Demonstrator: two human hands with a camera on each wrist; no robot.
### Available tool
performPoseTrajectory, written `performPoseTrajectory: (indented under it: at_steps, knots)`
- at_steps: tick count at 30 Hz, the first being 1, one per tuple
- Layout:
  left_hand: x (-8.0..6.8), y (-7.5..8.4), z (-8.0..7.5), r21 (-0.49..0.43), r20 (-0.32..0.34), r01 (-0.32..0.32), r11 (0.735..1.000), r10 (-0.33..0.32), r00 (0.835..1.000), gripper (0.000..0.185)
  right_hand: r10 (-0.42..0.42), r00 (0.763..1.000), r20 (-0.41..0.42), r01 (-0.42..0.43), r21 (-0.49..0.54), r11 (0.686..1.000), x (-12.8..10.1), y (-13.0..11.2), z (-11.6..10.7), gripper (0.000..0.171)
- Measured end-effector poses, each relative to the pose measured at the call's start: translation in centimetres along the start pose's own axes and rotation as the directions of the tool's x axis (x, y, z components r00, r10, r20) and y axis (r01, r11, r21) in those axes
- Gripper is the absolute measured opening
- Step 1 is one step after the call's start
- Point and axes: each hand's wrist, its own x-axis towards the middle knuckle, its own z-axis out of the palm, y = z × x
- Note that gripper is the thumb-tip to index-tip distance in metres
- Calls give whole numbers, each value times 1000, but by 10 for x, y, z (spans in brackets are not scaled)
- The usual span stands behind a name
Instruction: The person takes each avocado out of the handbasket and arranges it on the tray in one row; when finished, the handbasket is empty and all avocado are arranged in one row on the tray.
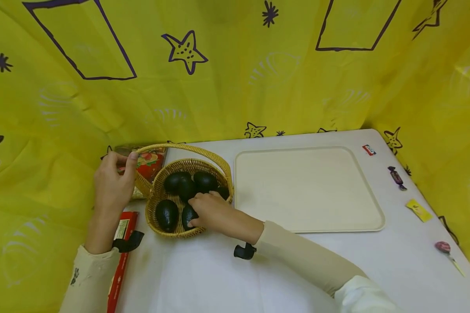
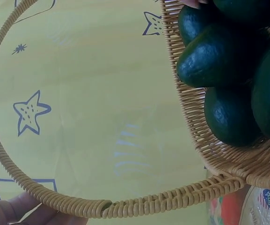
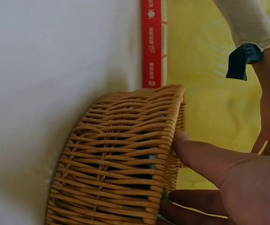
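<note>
A round wicker basket (image 1: 152,217) holds several dark green avocados (image 1: 166,215). Its tall arched handle (image 1: 203,152) is gripped on the left by my left hand (image 1: 112,180), and the left wrist view shows fingers around the handle's woven band (image 2: 74,206). Over the basket's near right rim reaches my right hand (image 1: 211,213), thumb and fingers spread about one avocado (image 1: 188,216). In the right wrist view, the thumb (image 3: 205,157) lies at the rim and the fingertips are hidden behind the wicker wall (image 3: 111,154). How firmly they touch the avocado cannot be seen.
A cream tray (image 1: 309,189) lies right of the basket. Wrapped candies (image 1: 395,178) and a lollipop (image 1: 442,247) line the table's right side. A red patterned package (image 1: 150,163) stands behind the basket, and a red box (image 1: 119,274) lies under the left forearm. Yellow curtains surround the table.
</note>
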Motion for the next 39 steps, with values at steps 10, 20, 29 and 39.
performPoseTrajectory:
  at_steps: [10,20,29,39]
  knots:
    - [0,0,-1,0,13,13,1000,-13,1000,51,-50,996,79,55,-58,997,12,-3,0,46]
    - [0,1,-3,-7,20,11,1000,-11,1000,51,-51,991,127,67,-123,990,20,2,4,57]
    - [4,2,-14,-4,167,49,999,-48,985,52,-31,998,53,38,-130,991,23,3,10,58]
    - [5,2,-18,10,205,67,998,-68,976,54,15,1000,-12,-17,-173,985,23,-3,14,59]
